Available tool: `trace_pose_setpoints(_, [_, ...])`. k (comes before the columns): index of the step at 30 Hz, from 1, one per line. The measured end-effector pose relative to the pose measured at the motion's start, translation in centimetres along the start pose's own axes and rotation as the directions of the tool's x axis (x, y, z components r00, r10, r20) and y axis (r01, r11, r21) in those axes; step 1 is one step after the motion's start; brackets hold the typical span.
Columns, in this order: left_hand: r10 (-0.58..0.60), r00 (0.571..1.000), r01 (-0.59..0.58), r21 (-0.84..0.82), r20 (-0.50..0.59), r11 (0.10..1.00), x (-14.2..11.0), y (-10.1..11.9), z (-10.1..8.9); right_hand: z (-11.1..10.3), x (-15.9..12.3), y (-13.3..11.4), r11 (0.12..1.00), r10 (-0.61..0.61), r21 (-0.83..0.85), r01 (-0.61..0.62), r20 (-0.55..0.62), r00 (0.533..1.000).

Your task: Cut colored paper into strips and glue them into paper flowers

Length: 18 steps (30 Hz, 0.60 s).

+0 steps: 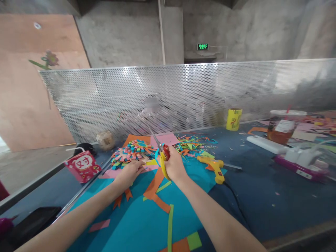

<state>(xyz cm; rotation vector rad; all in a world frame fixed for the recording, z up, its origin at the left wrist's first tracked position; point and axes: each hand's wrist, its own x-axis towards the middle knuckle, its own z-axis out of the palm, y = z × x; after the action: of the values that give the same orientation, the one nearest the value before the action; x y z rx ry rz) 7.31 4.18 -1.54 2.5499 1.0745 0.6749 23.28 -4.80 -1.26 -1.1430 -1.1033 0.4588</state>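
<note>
My right hand (pixel 174 162) is closed around a pair of scissors (pixel 157 140), whose red and yellow handles sit in the fingers and whose blades point up and away. A curved light-blue piece (pixel 156 156) shows beside the handles; whether the hand holds it I cannot tell. To the left, my left hand (pixel 133 170) is low over the paper with its fingers bent together, and what they grip is hidden. Just beyond it lie fringed multicoloured paper flowers (pixel 131 152). Under both arms spreads a large blue sheet (pixel 126 217) with orange strips (pixel 154 185) and green strips (pixel 170 224).
A yellow glue gun (pixel 214 167) lies right of my right hand, its cord running forward. Colourful paper scraps (pixel 191 145) are heaped behind. A red drink carton (pixel 82 166) stands left; a drink cup (pixel 282 127) and power strip (pixel 301 168) are right. A perforated metal screen (pixel 210 91) borders the back.
</note>
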Motion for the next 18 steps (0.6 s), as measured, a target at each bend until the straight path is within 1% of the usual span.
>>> trace_pose_setpoints(4, [-0.017,0.999,0.011,-0.165,-0.038,0.986,1.9,0.4,-0.7,0.1,0.0,0.0,1.000,0.004,0.022,-0.004,-0.011,1.000])
trace_pose_setpoints(7, [-0.029,0.996,0.002,-0.327,-0.080,0.945,4.3,1.7,-1.0,0.1,0.0,-0.1,0.999,0.018,0.042,-0.017,-0.028,0.999])
trace_pose_setpoints(9, [-0.043,0.995,-0.001,-0.450,-0.088,0.893,6.3,3.0,-0.7,0.2,0.0,-0.1,0.998,0.032,0.049,-0.029,-0.046,0.998])
trace_pose_setpoints(11, [-0.061,0.995,0.006,-0.573,-0.077,0.819,8.4,4.3,0.1,0.3,0.0,-0.1,0.998,0.044,0.052,-0.041,-0.062,0.997])
trace_pose_setpoints(13, [-0.086,0.995,0.025,-0.689,-0.055,0.725,10.3,5.7,1.5,0.5,0.0,-0.3,0.997,0.056,0.054,-0.053,-0.068,0.996])
trace_pose_setpoints(16, [-0.127,0.992,0.071,-0.828,-0.001,0.556,12.4,7.5,3.5,0.6,-0.2,-1.0,0.996,0.073,0.060,-0.071,-0.043,0.996])
trace_pose_setpoints(18, [-0.137,0.990,0.097,-0.902,0.043,0.421,13.0,8.2,4.1,0.5,-0.4,-1.5,0.995,0.086,0.058,-0.085,-0.020,0.996])
